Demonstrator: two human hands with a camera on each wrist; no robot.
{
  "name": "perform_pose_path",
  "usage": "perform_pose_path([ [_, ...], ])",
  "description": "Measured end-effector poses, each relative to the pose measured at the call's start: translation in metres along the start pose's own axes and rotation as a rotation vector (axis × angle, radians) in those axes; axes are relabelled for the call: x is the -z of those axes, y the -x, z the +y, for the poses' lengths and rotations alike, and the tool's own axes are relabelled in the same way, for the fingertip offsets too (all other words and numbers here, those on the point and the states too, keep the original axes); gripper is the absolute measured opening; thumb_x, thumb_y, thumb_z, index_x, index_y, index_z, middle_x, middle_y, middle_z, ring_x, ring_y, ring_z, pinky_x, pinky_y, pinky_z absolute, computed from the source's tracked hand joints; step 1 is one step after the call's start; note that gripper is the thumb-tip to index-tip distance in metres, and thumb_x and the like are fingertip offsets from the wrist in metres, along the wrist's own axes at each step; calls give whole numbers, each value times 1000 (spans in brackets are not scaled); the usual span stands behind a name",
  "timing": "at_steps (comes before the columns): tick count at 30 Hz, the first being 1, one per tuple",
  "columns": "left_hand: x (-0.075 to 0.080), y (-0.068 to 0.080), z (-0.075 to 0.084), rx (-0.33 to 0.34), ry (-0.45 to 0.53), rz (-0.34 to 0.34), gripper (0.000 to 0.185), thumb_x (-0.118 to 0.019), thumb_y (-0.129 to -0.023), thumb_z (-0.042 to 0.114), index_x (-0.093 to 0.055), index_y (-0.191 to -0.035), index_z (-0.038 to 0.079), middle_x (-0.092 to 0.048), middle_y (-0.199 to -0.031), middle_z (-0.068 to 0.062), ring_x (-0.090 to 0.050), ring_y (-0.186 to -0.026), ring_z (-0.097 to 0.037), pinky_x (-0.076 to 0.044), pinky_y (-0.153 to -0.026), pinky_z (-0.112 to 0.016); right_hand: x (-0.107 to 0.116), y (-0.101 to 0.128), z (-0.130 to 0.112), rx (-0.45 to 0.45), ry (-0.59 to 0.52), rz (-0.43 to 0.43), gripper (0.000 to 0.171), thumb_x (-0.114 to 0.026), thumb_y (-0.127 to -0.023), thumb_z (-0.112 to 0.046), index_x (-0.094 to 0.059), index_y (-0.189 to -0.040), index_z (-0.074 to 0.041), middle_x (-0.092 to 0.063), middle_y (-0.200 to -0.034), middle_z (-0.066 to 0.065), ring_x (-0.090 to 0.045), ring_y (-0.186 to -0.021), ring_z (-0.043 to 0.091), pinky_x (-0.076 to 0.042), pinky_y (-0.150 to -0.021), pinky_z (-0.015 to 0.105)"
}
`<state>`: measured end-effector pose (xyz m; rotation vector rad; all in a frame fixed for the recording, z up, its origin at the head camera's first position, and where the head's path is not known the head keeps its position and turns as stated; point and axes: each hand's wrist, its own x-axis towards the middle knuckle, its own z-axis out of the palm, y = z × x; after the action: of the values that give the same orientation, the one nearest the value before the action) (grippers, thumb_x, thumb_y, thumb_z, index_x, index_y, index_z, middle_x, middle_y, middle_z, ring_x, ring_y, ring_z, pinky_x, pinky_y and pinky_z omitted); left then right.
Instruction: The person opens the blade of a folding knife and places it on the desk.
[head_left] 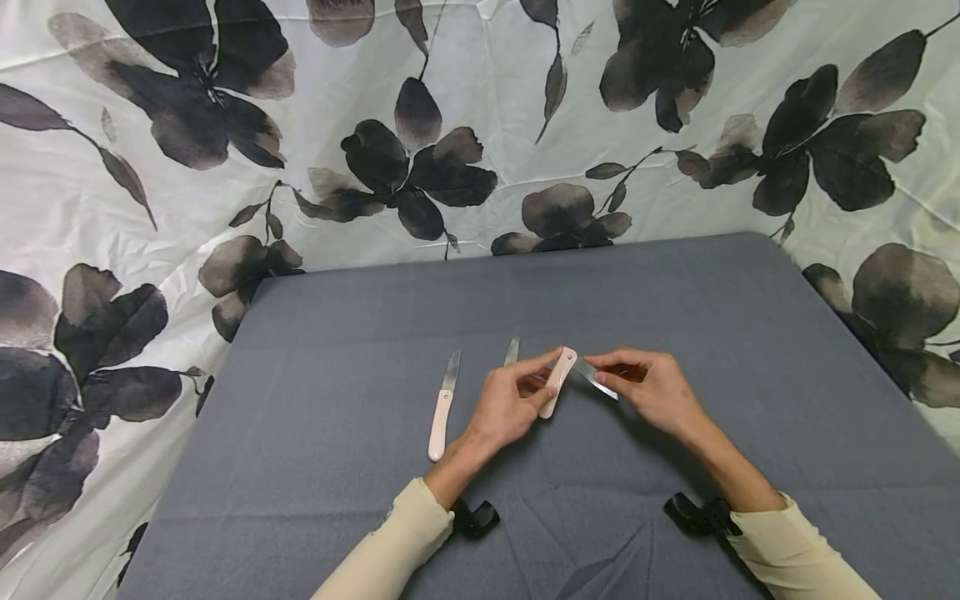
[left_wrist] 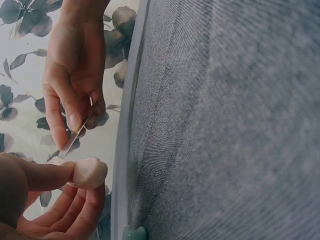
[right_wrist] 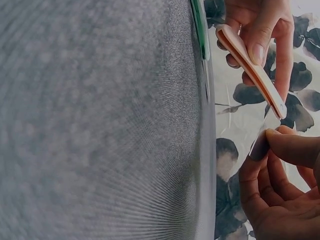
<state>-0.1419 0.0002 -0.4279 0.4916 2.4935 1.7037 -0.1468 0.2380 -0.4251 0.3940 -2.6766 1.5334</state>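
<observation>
A folding knife with a pale pink handle (head_left: 558,385) and a steel blade (head_left: 600,384) is held between both hands, its blade swung out at an angle. My left hand (head_left: 508,404) grips the handle between thumb and fingers. With thumb and fingertips, my right hand (head_left: 658,390) pinches the blade. In the right wrist view the slot of the handle (right_wrist: 248,69) shows, with the blade (right_wrist: 260,142) coming out at the pivot end. Seen from the left wrist, the rounded handle end (left_wrist: 90,173) faces the camera.
An opened pink-handled knife (head_left: 440,423) lies on the grey cloth-covered table (head_left: 315,467), left of my left hand. Beyond that hand another blade (head_left: 512,351) points away; its handle is hidden. A green piece (right_wrist: 200,30) lies on the table. Floral fabric (head_left: 480,125) hangs behind.
</observation>
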Motion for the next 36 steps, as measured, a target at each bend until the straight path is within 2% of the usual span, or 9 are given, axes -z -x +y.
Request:
perform_pose_path([
  [9, 1, -2, -1, -32, -35, -14, 53, -73, -94, -1, -67, -142, 20, -76, -111, -14, -74, -87, -20, -57, -75, -19, 2, -1, 1, 37, 0, 1, 22, -76, -93, -6, -81, -114, -11, -80, -109, 11, -69, -85, -1, -56, -69, 19],
  [20, 1, 0, 0, -28, -87, -61, 51, -70, -97, 2, -65, -144, 22, -75, -112, -12, -74, -88, -19, -57, -75, -19, 3, 3, 5, 35, -19, -13, 23, -75, -94, -2, -80, -115, -7, -78, -108, 18, -69, -82, 1, -55, -70, 17],
  [29, 6, 9, 1, -46, -147, -107, 52, -66, -99, 4, -62, -147, 24, -73, -116, -9, -71, -88, -16, -54, -73, -20, -1, 11, 1, 51, 7, -11, 22, -76, -94, -5, -80, -115, -9, -79, -106, 10, -70, -85, 9, -55, -72, 19],
  [36, 9, 14, 3, -63, -170, -129, 51, -63, -101, 3, -62, -147, 25, -72, -114, -9, -70, -87, -16, -53, -71, -21, -2, 19, -5, 61, 39, -2, 23, -75, -95, -5, -81, -116, -12, -79, -106, 9, -69, -86, 8, -55, -72, 19],
])
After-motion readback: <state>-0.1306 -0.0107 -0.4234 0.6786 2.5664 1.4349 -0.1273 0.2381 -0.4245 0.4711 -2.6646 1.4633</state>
